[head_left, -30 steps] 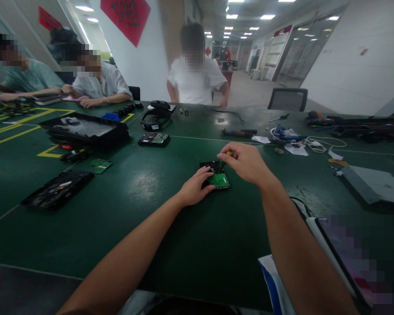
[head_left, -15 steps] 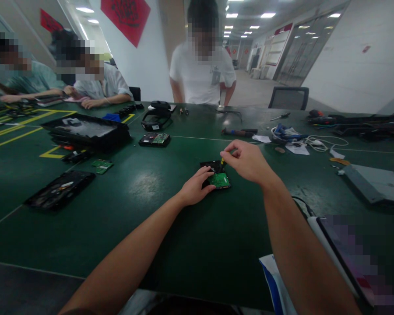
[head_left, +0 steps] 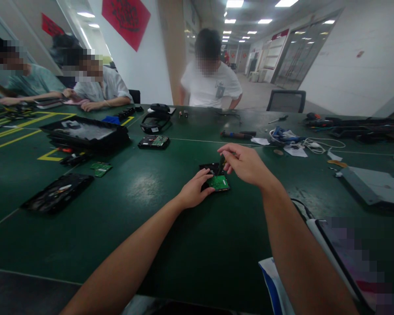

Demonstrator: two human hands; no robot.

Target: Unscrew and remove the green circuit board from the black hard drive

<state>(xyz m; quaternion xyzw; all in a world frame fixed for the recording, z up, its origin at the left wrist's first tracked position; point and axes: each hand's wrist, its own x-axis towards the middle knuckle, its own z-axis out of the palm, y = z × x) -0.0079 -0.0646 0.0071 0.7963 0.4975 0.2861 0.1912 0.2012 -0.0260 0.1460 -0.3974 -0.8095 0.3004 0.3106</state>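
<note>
A black hard drive with a green circuit board (head_left: 219, 182) on top lies on the green table (head_left: 170, 227) in front of me. My left hand (head_left: 194, 190) rests on its left side, fingers curled over the edge and pressing it down. Just above the drive's far end, my right hand (head_left: 245, 163) pinches a small screwdriver (head_left: 222, 163) with a dark shaft; the tip points down onto the board. Most of the screwdriver's handle is hidden in my fingers.
A second drive (head_left: 153, 141), a black tray (head_left: 85, 134), loose green boards (head_left: 100, 168) and a flat black panel (head_left: 57, 192) lie to the left. Cables (head_left: 292, 138) and a grey case (head_left: 374, 186) are to the right. Two people sit far left; another stands across the table.
My right hand has dropped slightly and turned, and the yellow handle end is now hidden in the fingers. The person opposite has shifted to the right. My left hand has stayed on the drive.
</note>
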